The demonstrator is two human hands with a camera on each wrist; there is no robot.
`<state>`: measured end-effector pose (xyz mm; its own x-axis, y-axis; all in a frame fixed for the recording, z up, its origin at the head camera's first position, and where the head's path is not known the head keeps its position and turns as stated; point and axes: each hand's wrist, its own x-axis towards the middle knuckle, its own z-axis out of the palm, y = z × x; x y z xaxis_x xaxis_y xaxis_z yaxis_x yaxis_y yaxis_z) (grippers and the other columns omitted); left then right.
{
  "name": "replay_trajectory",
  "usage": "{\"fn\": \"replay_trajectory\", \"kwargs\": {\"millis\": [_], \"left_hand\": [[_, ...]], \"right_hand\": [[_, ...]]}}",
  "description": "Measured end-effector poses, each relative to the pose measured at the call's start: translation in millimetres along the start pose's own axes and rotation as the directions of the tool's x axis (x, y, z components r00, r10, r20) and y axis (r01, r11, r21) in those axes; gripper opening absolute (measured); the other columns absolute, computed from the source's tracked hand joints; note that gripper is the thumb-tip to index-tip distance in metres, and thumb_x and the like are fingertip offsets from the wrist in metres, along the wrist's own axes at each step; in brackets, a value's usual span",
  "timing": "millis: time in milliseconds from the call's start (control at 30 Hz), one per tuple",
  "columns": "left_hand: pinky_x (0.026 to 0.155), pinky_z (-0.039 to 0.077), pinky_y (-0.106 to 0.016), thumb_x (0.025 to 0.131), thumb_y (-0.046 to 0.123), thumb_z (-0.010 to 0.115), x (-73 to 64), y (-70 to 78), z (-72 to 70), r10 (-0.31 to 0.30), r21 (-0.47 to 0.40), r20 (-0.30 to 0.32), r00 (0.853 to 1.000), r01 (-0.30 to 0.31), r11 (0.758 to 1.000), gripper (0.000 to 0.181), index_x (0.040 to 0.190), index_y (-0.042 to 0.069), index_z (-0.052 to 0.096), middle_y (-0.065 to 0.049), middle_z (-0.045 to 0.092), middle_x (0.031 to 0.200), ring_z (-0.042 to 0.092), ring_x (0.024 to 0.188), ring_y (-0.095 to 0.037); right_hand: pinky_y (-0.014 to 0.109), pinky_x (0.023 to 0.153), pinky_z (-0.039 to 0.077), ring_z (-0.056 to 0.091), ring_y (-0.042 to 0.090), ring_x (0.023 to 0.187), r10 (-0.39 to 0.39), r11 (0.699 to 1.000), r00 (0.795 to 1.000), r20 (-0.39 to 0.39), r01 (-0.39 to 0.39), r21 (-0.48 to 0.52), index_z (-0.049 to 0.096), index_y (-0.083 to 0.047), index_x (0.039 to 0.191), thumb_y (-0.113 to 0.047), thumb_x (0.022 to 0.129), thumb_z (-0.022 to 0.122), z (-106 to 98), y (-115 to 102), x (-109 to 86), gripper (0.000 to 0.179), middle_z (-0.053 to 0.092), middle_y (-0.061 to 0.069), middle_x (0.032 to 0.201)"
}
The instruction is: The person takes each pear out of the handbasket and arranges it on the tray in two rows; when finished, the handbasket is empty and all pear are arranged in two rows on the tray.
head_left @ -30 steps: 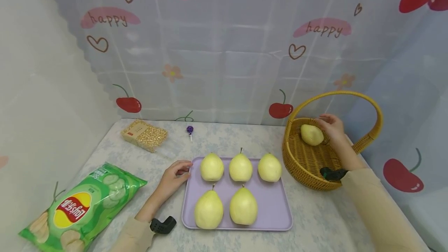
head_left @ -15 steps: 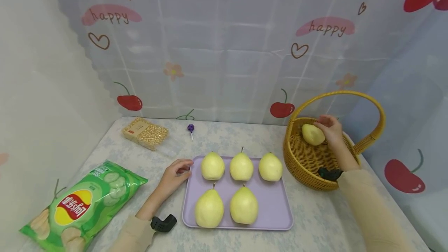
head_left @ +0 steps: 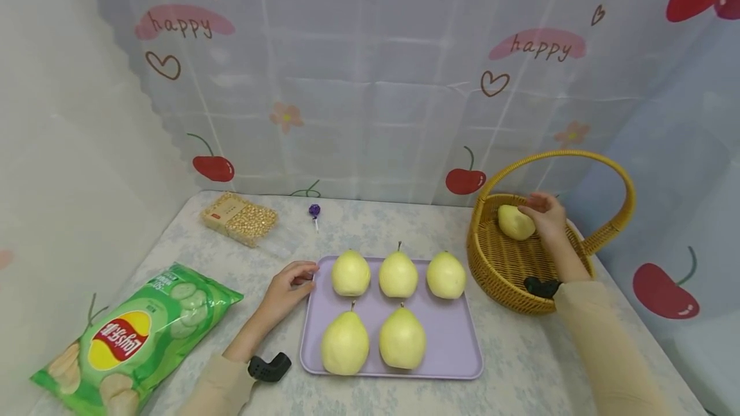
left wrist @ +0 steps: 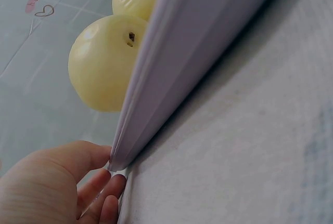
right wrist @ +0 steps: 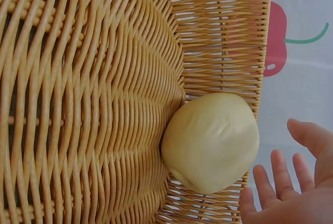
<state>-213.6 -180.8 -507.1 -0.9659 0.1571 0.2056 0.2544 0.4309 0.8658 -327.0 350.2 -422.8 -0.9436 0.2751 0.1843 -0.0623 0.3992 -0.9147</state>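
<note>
My left hand (head_left: 287,292) holds the far left corner of a lilac tray (head_left: 448,345). In the left wrist view, the thumb (left wrist: 96,156) meets the tray's rim, with the other fingers loosely bent around the corner. Several pale yellow pears (head_left: 403,338) stand on the tray in two rows. One more pear (head_left: 514,223) lies on its side in a yellow wicker basket (head_left: 491,268) at the right. Beside it, inside the basket, is my right hand (head_left: 549,216). The right wrist view shows its fingers (right wrist: 281,174) spread and apart from the pear, holding nothing.
A tall arched handle (head_left: 621,207) spans the basket. To the left lie a green bag of chips (head_left: 139,339) and a clear pack of yellow kernels (head_left: 239,218). A purple lollipop (head_left: 315,210) lies near the back edge, before a printed curtain (head_left: 370,95).
My right hand has shifted slightly within the basket, staying by the pear. The left hand stays at the tray's corner, and the pears on the tray have not moved.
</note>
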Motion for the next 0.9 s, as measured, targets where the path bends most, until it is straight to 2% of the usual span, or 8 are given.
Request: {"fn": "replay_trajectory", "kwargs": {"millis": [33, 200, 267, 333, 400, 533, 667, 900], "left_hand": [[0.087, 0.049, -0.024, 0.088, 0.007, 0.065, 1.0, -3.4, 0.0, 0.002, 0.000, 0.005, 1.000, -0.002, 1.000, 0.033, 0.121, 0.005, 0.064, -0.010, 0.061, 0.125, 0.060, 0.104, -0.025], [0.087, 0.049, -0.025, 0.088, 0.008, 0.066, 2.5, -7.6, -1.3, 0.014, -0.012, 0.013, 1.000, -0.014, 1.000, 0.034, 0.121, 0.006, 0.064, -0.010, 0.061, 0.125, 0.060, 0.104, -0.025], [0.087, 0.049, -0.025, 0.088, 0.008, 0.066, 2.5, -7.7, -1.2, 0.013, -0.013, 0.014, 1.000, -0.013, 1.000, 0.034, 0.121, 0.006, 0.064, -0.009, 0.061, 0.125, 0.060, 0.104, -0.025], [0.087, 0.049, -0.025, 0.088, 0.008, 0.066, 2.6, -8.7, -0.8, 0.015, -0.011, 0.015, 1.000, -0.015, 1.000, 0.034, 0.121, 0.006, 0.064, -0.009, 0.061, 0.125, 0.060, 0.104, -0.025], [0.087, 0.049, -0.025, 0.088, 0.008, 0.066, 2.7, -9.7, -0.4, 0.016, -0.006, 0.015, 1.000, -0.015, 1.000, 0.034, 0.121, 0.006, 0.064, -0.009, 0.061, 0.125, 0.060, 0.104, -0.024], [0.087, 0.049, -0.024, 0.087, 0.008, 0.066, 2.6, -10.6, 0.4, 0.011, 0.002, 0.011, 1.000, -0.011, 1.000, 0.033, 0.121, 0.007, 0.064, -0.009, 0.061, 0.125, 0.061, 0.103, -0.023], [0.087, 0.049, -0.024, 0.087, 0.007, 0.066, 2.1, -10.0, 0.8, 0.006, -0.006, 0.009, 1.000, -0.006, 1.000, 0.033, 0.120, 0.007, 0.065, -0.009, 0.061, 0.124, 0.060, 0.103, -0.023], [0.087, 0.049, -0.025, 0.087, 0.007, 0.066, 1.7, -8.2, 0.4, 0.001, -0.010, 0.006, 1.000, -0.001, 1.000, 0.033, 0.120, 0.007, 0.065, -0.009, 0.061, 0.125, 0.060, 0.104, -0.024]], "right_hand": [[0.005, 0.074, 0.045, 0.048, -0.010, 0.087, -0.001, 1.000, 1.000, 0.001, 0.001, -0.004, 0.052, -0.012, 0.123, -0.014, 0.091, 0.063, 0.0, 0.1, 0.3, 0.035, 0.052, -0.014, 0.101], [0.004, 0.073, 0.045, 0.047, -0.010, 0.086, 0.007, 1.000, 1.000, 0.015, -0.007, -0.024, 0.051, -0.013, 0.123, -0.013, 0.091, 0.063, 0.5, 0.6, 0.9, 0.034, 0.052, -0.015, 0.101], [0.005, 0.075, 0.045, 0.049, -0.009, 0.089, 0.020, 0.999, 0.999, 0.036, -0.019, -0.033, 0.049, -0.012, 0.126, -0.012, 0.093, 0.060, 0.5, 1.6, 1.2, 0.035, 0.056, -0.007, 0.107], [0.007, 0.078, 0.046, 0.054, 0.001, 0.099, 0.037, 0.998, 0.997, 0.075, -0.033, -0.062, 0.040, -0.001, 0.138, -0.013, 0.096, 0.055, 0.2, 2.4, 1.0, 0.047, 0.057, 0.007, 0.120], [0.012, 0.083, 0.047, 0.055, 0.018, 0.113, 0.057, 0.994, 0.991, 0.119, -0.046, -0.099, 0.028, 0.006, 0.145, -0.014, 0.098, 0.050, -0.3, 3.3, 1.4, 0.055, 0.050, 0.023, 0.134], [0.030, 0.096, 0.045, 0.036, 0.042, 0.133, 0.090, 0.983, 0.981, 0.171, -0.061, -0.172, 0.022, 0.007, 0.147, -0.011, 0.099, 0.047, -1.3, 5.1, 1.2, 0.058, 0.036, 0.032, 0.145], [0.047, 0.101, 0.041, 0.036, 0.044, 0.131, 0.102, 0.977, 0.983, 0.152, -0.070, -0.201, 0.026, 0.008, 0.145, -0.010, 0.096, 0.053, -1.6, 6.8, 0.0, 0.059, 0.037, 0.033, 0.143], [0.050, 0.094, 0.040, 0.036, 0.046, 0.124, 0.141, 0.967, 0.982, 0.128, -0.108, -0.232, 0.024, 0.010, 0.145, -0.025, 0.093, 0.059, -0.2, 9.0, -0.4, 0.071, 0.033, 0.035, 0.138]]}}
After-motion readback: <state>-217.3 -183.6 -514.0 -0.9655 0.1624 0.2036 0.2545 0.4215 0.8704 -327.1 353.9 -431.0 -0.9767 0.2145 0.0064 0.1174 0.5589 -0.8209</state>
